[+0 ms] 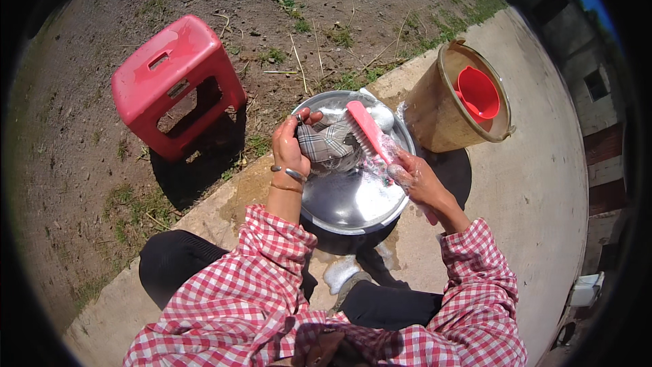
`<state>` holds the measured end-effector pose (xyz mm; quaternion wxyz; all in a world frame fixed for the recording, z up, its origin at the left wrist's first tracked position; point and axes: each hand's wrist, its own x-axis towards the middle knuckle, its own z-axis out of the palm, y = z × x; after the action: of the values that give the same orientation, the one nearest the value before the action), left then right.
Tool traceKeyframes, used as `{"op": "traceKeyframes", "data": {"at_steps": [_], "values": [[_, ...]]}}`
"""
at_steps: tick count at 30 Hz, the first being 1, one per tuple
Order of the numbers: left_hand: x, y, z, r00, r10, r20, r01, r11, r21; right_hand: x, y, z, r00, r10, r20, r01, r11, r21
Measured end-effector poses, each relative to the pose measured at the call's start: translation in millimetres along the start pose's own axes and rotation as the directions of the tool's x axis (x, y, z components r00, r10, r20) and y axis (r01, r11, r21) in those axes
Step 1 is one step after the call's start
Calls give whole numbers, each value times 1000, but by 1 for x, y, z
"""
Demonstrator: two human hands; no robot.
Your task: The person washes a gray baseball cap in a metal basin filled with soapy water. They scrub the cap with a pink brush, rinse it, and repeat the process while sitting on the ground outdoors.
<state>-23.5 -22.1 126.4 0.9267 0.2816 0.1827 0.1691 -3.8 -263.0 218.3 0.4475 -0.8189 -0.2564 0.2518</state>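
A wet grey plaid cloth item is gripped at its left edge by my left hand, over a round metal basin. Its exact kind is hard to make out. My right hand is wrapped round the handle of a long pink scrubbing brush, which slants up and to the left. The white bristles face the cloth, at or very near its right side. Suds coat my right fingers and the brush near them. White foam and part of the wet cloth lie toward the basin's far side.
Right of the basin stands a tan bucket with a red scoop inside. A red plastic stool is on the dirt at left. Spilled suds wet the concrete by my shoe. My knees flank the near side.
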Motion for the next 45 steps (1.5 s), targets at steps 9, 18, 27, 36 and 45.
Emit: {"op": "traceKeyframes", "data": {"at_steps": [9,18,27,36,45], "values": [[-30,-69,36,988,-68,-139,75,996,46,46,-49,69,960,107,-260,-135,986,-94],[-35,-81,33,923,-385,16,385,921,-59,45,-18,84,904,190,-382,-301,918,-257],[14,-86,-14,893,-445,-73,417,876,-243,32,-24,116,867,228,-444,-373,887,-272],[14,-99,-29,986,-105,-127,144,922,358,119,26,92,866,450,-218,-500,797,-338],[24,-112,-52,717,-246,-652,461,869,180,142,110,95,921,371,-116,-369,741,-561]]}}
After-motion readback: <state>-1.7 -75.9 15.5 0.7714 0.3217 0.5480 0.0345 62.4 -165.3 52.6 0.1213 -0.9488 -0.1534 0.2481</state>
